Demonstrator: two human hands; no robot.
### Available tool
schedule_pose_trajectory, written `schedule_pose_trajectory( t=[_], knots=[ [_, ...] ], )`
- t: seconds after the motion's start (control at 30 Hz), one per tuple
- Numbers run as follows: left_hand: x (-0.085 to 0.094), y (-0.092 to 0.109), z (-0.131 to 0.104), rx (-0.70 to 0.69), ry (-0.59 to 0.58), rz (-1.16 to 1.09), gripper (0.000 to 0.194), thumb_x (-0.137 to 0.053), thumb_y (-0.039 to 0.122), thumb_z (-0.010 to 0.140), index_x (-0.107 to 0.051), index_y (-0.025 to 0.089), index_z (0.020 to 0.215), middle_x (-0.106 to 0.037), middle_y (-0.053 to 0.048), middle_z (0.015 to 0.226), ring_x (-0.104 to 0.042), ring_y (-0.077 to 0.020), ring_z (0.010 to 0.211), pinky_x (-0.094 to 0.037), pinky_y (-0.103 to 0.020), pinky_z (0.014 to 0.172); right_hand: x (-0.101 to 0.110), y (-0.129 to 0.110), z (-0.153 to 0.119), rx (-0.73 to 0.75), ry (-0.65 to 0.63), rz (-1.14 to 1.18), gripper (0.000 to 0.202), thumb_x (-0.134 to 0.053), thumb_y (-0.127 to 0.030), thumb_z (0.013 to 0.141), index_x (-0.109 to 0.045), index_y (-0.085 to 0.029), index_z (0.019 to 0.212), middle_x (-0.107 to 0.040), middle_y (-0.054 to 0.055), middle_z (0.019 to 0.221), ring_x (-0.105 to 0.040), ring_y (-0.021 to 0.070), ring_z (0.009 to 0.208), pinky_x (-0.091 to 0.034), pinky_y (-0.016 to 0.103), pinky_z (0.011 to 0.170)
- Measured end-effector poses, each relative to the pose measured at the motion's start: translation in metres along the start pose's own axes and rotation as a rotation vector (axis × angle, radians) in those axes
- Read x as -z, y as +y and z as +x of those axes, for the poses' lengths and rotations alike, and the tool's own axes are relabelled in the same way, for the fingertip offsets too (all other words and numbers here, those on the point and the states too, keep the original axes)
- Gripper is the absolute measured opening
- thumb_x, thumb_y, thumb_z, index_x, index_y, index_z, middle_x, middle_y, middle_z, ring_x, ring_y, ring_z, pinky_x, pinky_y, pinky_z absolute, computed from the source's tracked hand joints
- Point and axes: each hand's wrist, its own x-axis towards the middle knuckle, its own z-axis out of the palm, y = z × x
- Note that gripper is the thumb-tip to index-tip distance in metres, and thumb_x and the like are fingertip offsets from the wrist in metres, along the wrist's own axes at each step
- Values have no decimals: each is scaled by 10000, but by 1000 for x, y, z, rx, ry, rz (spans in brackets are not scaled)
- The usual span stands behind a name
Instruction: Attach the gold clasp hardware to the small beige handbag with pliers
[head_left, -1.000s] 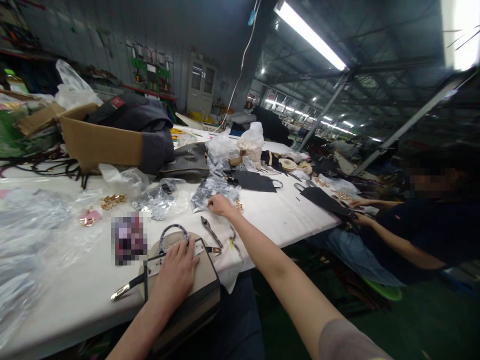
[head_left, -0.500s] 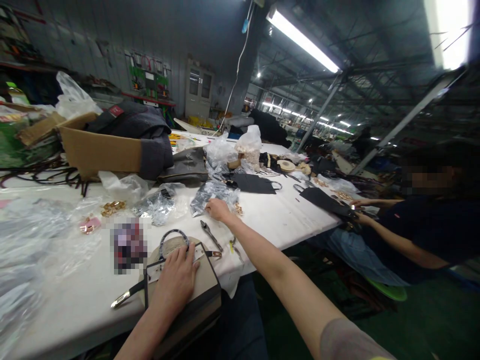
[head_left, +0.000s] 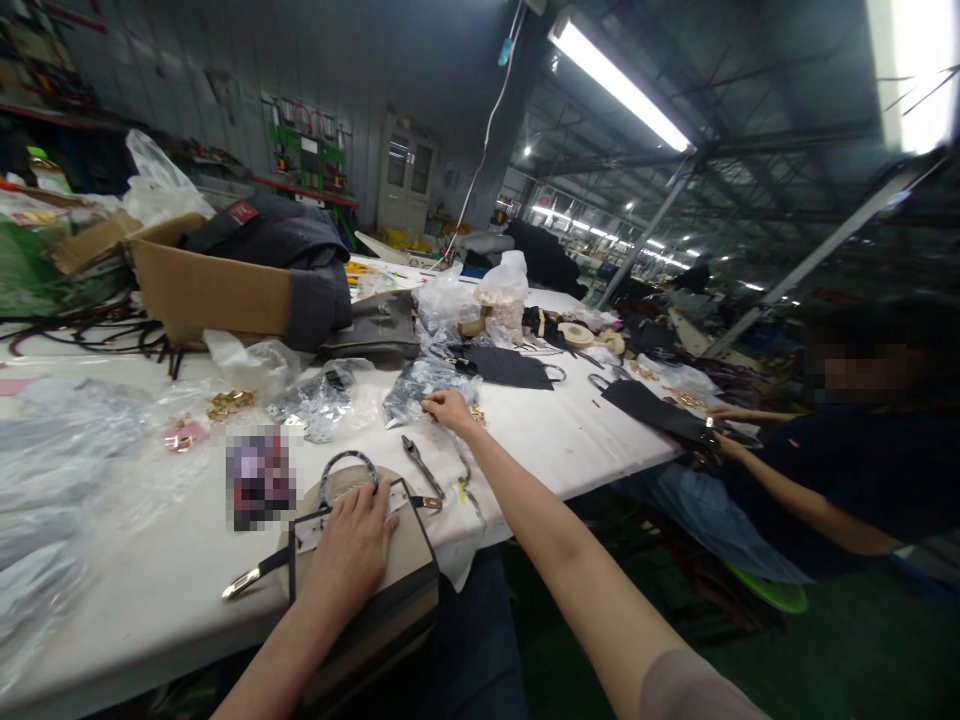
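Observation:
My left hand [head_left: 352, 545] lies on the top of a beige and black bag [head_left: 409, 565], its fingers beside the looped handle [head_left: 349, 458]. A black strap with a metal end [head_left: 251, 578] sticks out on the bag's left. Farther forward, my right hand [head_left: 448, 410] is at the near edge of a clear plastic bag with dark contents [head_left: 420, 385]; its fingertips are pinched together, and what they hold is too small to make out. Gold-coloured pieces [head_left: 477, 413] lie just right of it. Pliers [head_left: 421, 465] rest on the table between my hands.
The white table [head_left: 540, 450] carries a cardboard box with dark cloth [head_left: 214, 295], plastic bags, gold parts [head_left: 230, 403] and a flat black piece with a handle [head_left: 510, 367]. At the right, a seated person [head_left: 832, 480] handles another black piece [head_left: 652, 408].
My right hand has drawn back slightly to the right, and its fingertips have come together. My left hand stays on the bag. The camera view has shifted a little.

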Motion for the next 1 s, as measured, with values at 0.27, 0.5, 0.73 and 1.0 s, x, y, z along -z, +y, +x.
schedule_pose_trajectory(
  t=[0.27, 0.5, 0.73, 1.0],
  knots=[
    [-8, -2, -1, 6, 40, 20, 522, -473, 319, 1174, -597, 100, 1631, -688, -209, 1498, -614, -379, 1367, -488, -543, 1224, -3, -2, -2, -7, 0, 91, 194, -637, -266, 966, -791, -158, 915, -789, 39, 831, -632, 143, 637, -492, 234, 617],
    [-5, -1, -1, 9, 23, 24, 521, -459, 334, 1182, -613, 95, 1619, -696, -204, 1478, -616, -384, 1351, -498, -550, 1212, -5, -3, -3, 56, 26, 42, 150, -692, -257, 933, -807, -177, 986, -762, 8, 835, -666, 169, 790, -500, 246, 757],
    [-3, -1, -1, 0, 32, 17, 504, -452, 329, 1178, -612, 128, 1612, -706, -187, 1461, -625, -370, 1327, -509, -540, 1186, -8, -5, -1, 81, 59, 7, 113, -666, -218, 926, -770, -177, 937, -771, 29, 900, -659, 185, 866, -480, 276, 836],
    [-5, -1, -1, 7, 34, 8, 525, -459, 324, 1175, -602, 104, 1630, -695, -208, 1483, -617, -384, 1340, -507, -567, 1207, -12, -1, 5, 47, 30, 89, 221, -616, -331, 972, -770, -176, 1004, -720, 4, 791, -650, 173, 739, -496, 252, 717]
  ],
)
